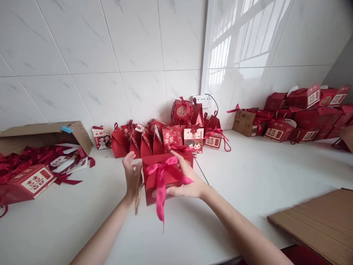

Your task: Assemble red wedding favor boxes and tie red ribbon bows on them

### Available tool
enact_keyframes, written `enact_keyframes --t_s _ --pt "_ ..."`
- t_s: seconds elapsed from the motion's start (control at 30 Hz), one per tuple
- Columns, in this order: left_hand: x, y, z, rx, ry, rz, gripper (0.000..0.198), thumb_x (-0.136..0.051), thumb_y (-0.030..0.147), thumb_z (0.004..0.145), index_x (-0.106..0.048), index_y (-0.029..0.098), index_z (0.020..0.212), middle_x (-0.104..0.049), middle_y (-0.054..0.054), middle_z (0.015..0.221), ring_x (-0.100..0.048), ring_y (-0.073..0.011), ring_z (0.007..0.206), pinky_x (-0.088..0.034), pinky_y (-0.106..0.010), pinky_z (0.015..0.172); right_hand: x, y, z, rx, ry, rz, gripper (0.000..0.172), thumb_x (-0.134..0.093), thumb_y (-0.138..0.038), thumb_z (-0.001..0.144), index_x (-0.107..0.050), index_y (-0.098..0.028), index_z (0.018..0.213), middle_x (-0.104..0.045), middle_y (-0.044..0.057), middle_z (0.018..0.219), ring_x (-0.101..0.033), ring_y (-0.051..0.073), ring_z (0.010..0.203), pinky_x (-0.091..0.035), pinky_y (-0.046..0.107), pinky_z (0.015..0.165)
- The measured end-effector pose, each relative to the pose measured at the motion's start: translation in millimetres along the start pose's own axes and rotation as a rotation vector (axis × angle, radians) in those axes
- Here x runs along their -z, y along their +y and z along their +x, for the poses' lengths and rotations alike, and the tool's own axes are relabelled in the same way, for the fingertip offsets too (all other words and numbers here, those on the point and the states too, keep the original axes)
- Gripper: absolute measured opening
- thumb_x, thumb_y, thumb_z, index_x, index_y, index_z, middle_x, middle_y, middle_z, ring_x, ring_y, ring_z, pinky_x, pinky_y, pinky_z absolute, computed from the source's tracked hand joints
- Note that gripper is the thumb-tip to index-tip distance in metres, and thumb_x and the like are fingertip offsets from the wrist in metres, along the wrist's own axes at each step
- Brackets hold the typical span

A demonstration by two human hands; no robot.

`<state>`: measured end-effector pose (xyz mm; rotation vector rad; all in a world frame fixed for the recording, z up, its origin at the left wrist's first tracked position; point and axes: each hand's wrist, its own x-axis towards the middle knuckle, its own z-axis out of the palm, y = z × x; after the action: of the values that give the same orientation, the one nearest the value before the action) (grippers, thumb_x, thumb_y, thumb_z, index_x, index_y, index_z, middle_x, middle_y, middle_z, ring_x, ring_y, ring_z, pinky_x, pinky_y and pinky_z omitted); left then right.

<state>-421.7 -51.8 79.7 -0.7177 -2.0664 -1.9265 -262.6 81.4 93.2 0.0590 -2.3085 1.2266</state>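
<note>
A red gift box with a bright pink ribbon bow is off centre in front of me, its long ribbon tail hanging down the front. My right hand grips the box from the right, fingers over the top and thumb low on the front. My left hand is at the box's left side with its fingers raised and apart; whether it touches the box is unclear. A narrow gold-and-brown striped strip hangs between that hand and the box. Just behind stands a row of red gift boxes.
At left, a cardboard carton holds ribbons and tags, with a red box before it. More red boxes are stacked at right near a small carton. Cardboard lies front right. Another hand shows at the right edge.
</note>
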Motion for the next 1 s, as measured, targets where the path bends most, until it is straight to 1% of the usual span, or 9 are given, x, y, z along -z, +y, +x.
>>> enact_keyframes --t_s 0.07,0.17,0.3,0.4,0.5,0.57,0.63,0.77,1.0 --pt "19.1 -2 8 0.042 -0.014 -0.029 0.036 -0.042 0.042 0.075 -0.047 0.02 0.103 -0.054 -0.01 0.117 -0.05 -0.0247 0.115 -0.046 -0.035 0.091 -15 5 0 -0.081 -0.166 -0.022 0.113 -0.079 -0.051 0.059 -0.016 -0.019 0.147 -0.031 0.018 0.147 -0.03 0.035 0.137 -0.03 0.052 0.11" --pt "31.0 3 11 0.124 -0.113 -0.078 0.029 -0.041 0.046 0.075 -0.051 0.019 0.083 -0.057 -0.004 0.083 -0.059 -0.0183 0.082 -0.048 -0.026 0.063 -21 13 -1 -0.179 -0.205 -0.05 0.111 -0.076 -0.051 0.063 -0.013 -0.017 0.148 -0.029 0.02 0.148 -0.028 0.033 0.138 -0.028 0.052 0.11" --pt "32.6 16 9 0.201 -0.311 -0.092 0.035 -0.048 0.05 0.077 -0.042 0.019 0.06 -0.037 0.005 0.053 -0.039 -0.0096 0.046 -0.033 -0.022 0.046 2 12 -2 -0.263 -0.233 -0.045 0.125 -0.079 -0.062 0.052 -0.011 -0.021 0.148 -0.017 0.017 0.154 -0.021 0.035 0.141 -0.025 0.053 0.111" --pt "35.6 21 8 0.283 -0.517 0.028 0.047 -0.048 0.058 0.077 -0.036 0.019 0.054 -0.032 0.006 0.051 -0.031 -0.0084 0.043 -0.024 -0.022 0.045 24 5 -2 -0.276 -0.258 0.143 0.11 -0.064 -0.079 0.053 -0.031 -0.023 0.141 -0.031 0.016 0.149 -0.037 0.034 0.132 -0.038 0.048 0.102" --pt "40.0 22 7 0.322 -0.71 0.179 0.053 -0.046 0.065 0.077 -0.032 0.02 0.055 -0.029 0.006 0.052 -0.028 -0.0085 0.045 -0.021 -0.023 0.047 34 3 1 -0.296 -0.116 0.346 0.081 -0.029 -0.086 0.071 -0.059 -0.018 0.104 -0.065 0.012 0.104 -0.062 0.024 0.093 -0.049 0.036 0.075" --pt "41.7 23 7 0.304 -0.775 0.194 0.054 -0.048 0.066 0.076 -0.031 0.02 0.055 -0.03 0.006 0.053 -0.029 -0.0089 0.047 -0.022 -0.024 0.049 30 5 4 -0.385 0.021 0.394 0.074 -0.022 -0.082 0.077 -0.059 -0.018 0.078 -0.062 0.006 0.074 -0.059 0.017 0.065 -0.043 0.028 0.057" --pt "41.7 23 6 0.267 -0.814 0.169 0.052 -0.05 0.063 0.077 -0.034 0.019 0.055 -0.033 0.005 0.054 -0.033 -0.0095 0.049 -0.024 -0.024 0.05 22 8 7 -0.474 0.122 0.367 0.068 -0.031 -0.08 0.077 -0.055 -0.018 0.066 -0.055 0.002 0.061 -0.051 0.013 0.053 -0.036 0.025 0.049" --pt "37.7 25 4 0.231 -0.845 0.09 0.042 -0.054 0.055 0.077 -0.046 0.018 0.059 -0.044 0.004 0.056 -0.043 -0.0109 0.053 -0.033 -0.024 0.054 3 10 8 -0.487 0.151 0.296 0.059 -0.046 -0.077 0.073 -0.048 -0.019 0.06 -0.045 -0.003 0.056 -0.041 0.01 0.05 -0.031 0.025 0.049" --pt "28.0 24 -4 0.351 -0.883 -0.103 0.04 -0.062 0.052 0.07 -0.05 0.016 0.057 -0.05 0.003 0.055 -0.046 -0.0109 0.052 -0.039 -0.024 0.054 -6 6 6 -0.479 0.124 0.369 0.048 -0.054 -0.063 0.076 -0.041 -0.019 0.059 -0.036 -0.006 0.053 -0.029 0.008 0.048 -0.021 0.024 0.048"
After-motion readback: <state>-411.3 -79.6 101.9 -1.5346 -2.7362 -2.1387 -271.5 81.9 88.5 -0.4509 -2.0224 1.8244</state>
